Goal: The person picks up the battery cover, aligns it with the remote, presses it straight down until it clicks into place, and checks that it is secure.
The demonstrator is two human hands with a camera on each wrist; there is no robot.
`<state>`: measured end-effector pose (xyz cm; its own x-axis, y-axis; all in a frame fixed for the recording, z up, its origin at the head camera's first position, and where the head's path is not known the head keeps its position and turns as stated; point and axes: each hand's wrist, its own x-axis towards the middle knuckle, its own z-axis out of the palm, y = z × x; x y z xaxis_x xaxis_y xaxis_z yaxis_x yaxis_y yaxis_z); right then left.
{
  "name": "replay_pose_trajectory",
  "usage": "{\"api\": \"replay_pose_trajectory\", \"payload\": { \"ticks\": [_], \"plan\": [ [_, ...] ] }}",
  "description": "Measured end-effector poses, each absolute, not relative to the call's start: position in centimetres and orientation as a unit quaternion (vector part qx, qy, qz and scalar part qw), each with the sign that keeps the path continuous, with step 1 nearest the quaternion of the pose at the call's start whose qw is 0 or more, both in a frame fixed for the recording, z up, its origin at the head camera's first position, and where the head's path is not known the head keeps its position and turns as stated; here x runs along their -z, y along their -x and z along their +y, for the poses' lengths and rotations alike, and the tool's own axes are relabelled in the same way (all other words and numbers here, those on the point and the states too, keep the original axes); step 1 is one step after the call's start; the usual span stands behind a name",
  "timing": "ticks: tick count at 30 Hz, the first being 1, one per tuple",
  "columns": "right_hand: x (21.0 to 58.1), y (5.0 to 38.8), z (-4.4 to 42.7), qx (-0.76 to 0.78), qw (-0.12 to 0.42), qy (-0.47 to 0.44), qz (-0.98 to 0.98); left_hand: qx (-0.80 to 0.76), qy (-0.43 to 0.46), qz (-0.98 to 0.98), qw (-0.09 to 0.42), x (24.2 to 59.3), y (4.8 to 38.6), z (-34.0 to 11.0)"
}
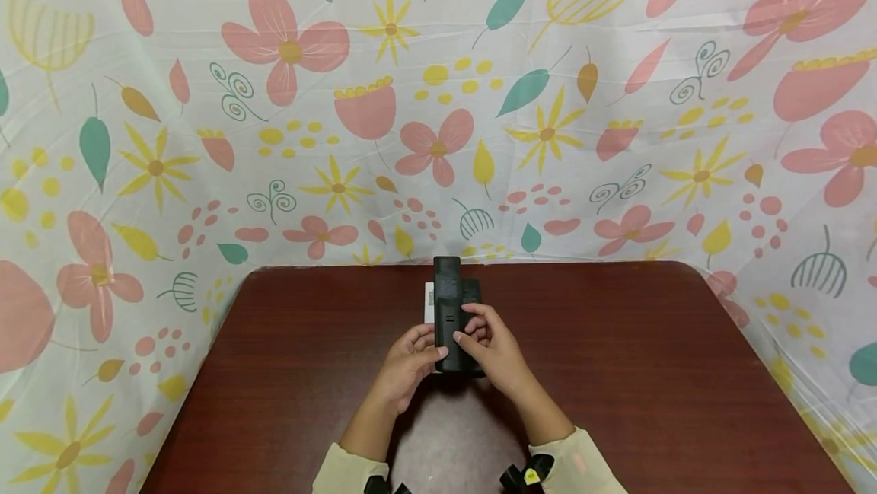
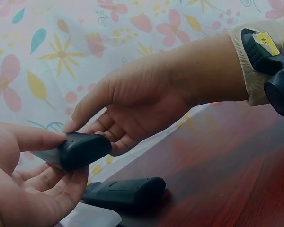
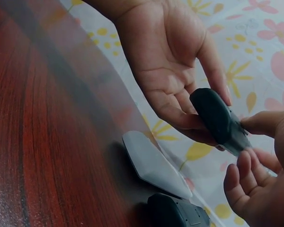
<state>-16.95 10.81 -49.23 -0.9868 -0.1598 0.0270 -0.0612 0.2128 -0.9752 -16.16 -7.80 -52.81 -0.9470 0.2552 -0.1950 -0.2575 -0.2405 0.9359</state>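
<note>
A black remote control (image 1: 448, 304) is held up over the table with its back face up, showing a small latch mark. My left hand (image 1: 403, 368) grips its near end, thumb on top and fingers beneath, as the left wrist view shows. My right hand (image 1: 499, 353) holds its right side; the thumb lies on the back and the fingers curl by the edge. Below lie a white remote control (image 3: 154, 165) and a second black remote control (image 2: 125, 194), side by side on the table. The held remote partly hides both in the head view.
The dark red-brown wooden table (image 1: 294, 403) has a pale, shiny patch near its front edge. A white cloth with flowers (image 1: 438, 144) hangs behind and along both sides. Cameras are strapped at both cuffs, one of them the right wrist camera (image 1: 527, 473).
</note>
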Motion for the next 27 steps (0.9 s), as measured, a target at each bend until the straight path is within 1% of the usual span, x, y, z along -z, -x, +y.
{"api": "replay_pose_trajectory", "payload": {
  "ticks": [4, 7, 12, 27],
  "plan": [
    [50.9, 17.8, 10.9, 0.613, 0.044, 0.039, 0.788, -0.788, 0.0, 0.594, 0.163, 52.7, 16.2, -7.8],
    [51.5, 17.9, 11.0, 0.609, 0.054, 0.036, 0.791, -0.788, -0.003, 0.594, 0.163, 52.7, 16.2, -7.7],
    [51.5, 17.8, 11.0, 0.61, 0.063, 0.036, 0.789, -0.784, -0.003, 0.6, 0.161, 52.8, 16.2, -7.5],
    [51.4, 17.6, 11.1, 0.623, 0.068, 0.05, 0.777, -0.777, -0.001, 0.612, 0.145, 52.7, 16.0, -7.4]
  ]
}}
